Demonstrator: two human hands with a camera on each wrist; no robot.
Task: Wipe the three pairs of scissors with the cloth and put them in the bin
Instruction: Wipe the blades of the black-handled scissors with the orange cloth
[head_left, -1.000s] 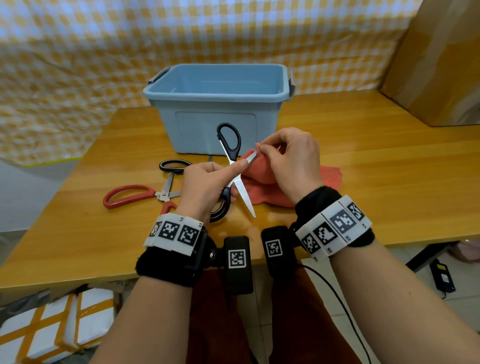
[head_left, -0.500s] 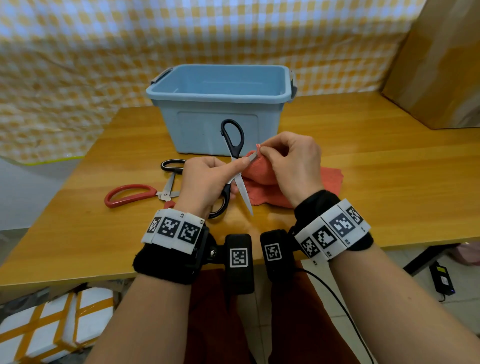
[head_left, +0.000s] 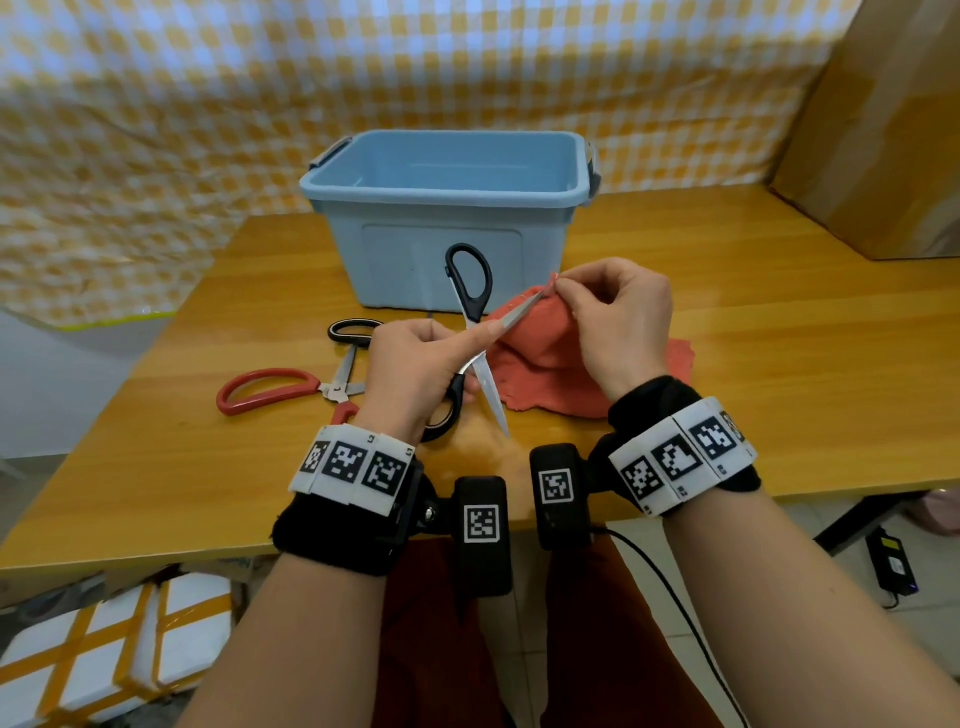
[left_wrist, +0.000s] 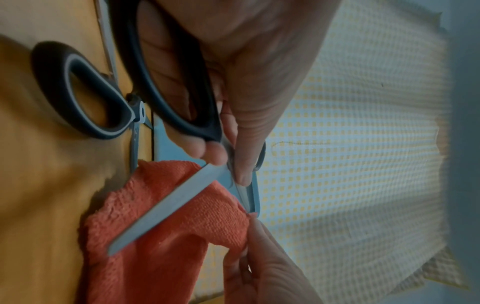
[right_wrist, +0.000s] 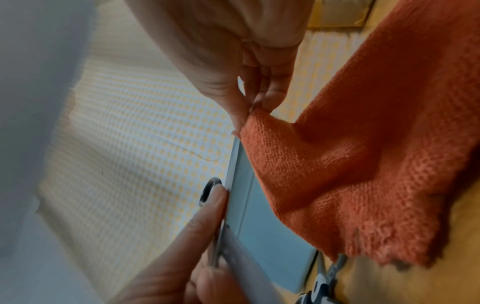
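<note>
Scissors first: the black-handled scissors are splayed open above the near middle of the wooden table, with the left hand curled through the lower handle loop and its index finger laid along one blade. That blade points up right into the orange-red cloth, whose corner the right hand pinches over the tip — my guess is the open spread is so each blade gets wiped on its own. Two more pairs lie to the left, red-handled scissors and a black-and-white-handled pair, not yet binned. The blue bin sits just beyond.

Left wrist view: fingers wrap the dark handle, a bare blade crosses over the cloth, and the other pair's handle lies on the table.

Right wrist view: thumb and fingertips nip the cloth edge — the rest hangs loose.
</note>
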